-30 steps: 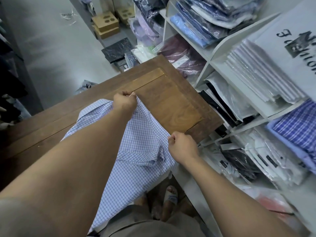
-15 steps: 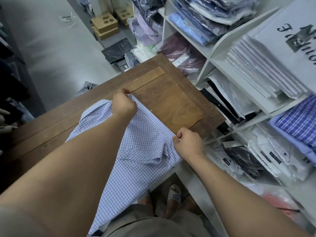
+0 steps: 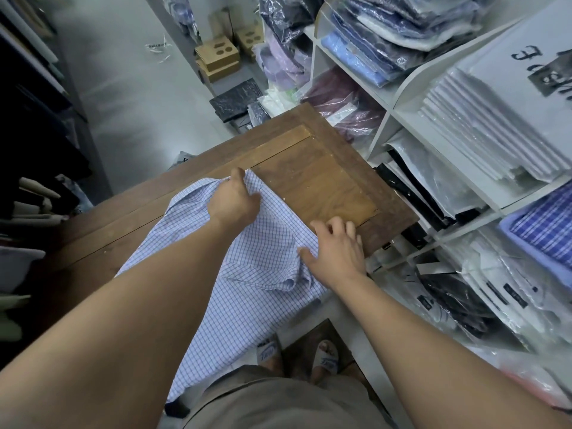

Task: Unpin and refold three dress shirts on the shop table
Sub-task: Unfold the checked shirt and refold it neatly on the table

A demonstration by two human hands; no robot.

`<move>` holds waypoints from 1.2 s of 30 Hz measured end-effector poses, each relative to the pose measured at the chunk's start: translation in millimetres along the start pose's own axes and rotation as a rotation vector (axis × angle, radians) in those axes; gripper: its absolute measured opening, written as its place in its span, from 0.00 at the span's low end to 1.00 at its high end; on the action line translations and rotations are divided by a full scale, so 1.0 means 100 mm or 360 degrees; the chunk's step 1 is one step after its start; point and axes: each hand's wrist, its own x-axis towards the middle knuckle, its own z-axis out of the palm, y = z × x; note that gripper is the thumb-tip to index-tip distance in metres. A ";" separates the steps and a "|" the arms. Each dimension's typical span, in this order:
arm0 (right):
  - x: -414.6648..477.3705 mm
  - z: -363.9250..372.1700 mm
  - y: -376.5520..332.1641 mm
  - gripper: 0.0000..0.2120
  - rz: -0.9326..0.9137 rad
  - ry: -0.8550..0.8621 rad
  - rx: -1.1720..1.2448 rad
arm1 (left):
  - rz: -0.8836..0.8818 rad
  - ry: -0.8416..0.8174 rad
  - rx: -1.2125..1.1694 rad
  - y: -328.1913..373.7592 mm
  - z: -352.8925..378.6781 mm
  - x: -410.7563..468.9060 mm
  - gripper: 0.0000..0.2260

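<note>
We're standing at the brown wooden shop table [image 3: 325,187], with the white-and-blue checked dress shirt [image 3: 266,252] lying opened out on its near right part. The shirt's lower end is hanging off the near edge, down toward our legs. Our left hand [image 3: 233,202] is resting on the shirt's far edge, where the cloth is bunching up a bit. The thumb is sticking up, but the other fingers are mostly hiding behind the back of the hand, so we can't tell if they're pinching anything. Our right hand [image 3: 337,249] is lying palm-down on the shirt's right edge, fingers [image 3: 332,224] spread apart and lightly bent, with the tips reaching the bare wood. White shelves [image 3: 399,109] stuffed with bagged shirts are sitting just to the right.
</note>
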 end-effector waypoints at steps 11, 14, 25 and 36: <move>0.07 -0.06 0.02 0.20 -0.0497 -0.0190 0.0045 | -0.0131 -0.0319 -0.0545 -0.22 -0.16 -0.25 0.25; 0.06 -0.07 -0.03 0.27 -0.0499 -0.0292 -0.0031 | -0.0087 -0.0210 -0.0460 -0.19 -0.16 -0.34 0.22; 0.08 -0.03 0.02 0.48 -0.0528 -0.0449 -0.0124 | -0.0365 -0.0535 -0.0181 -0.19 -0.18 -0.57 0.17; 0.00 0.05 0.16 0.49 -0.0614 -0.0467 -0.0116 | 0.0023 0.0035 0.0388 -0.08 0.05 -0.81 0.22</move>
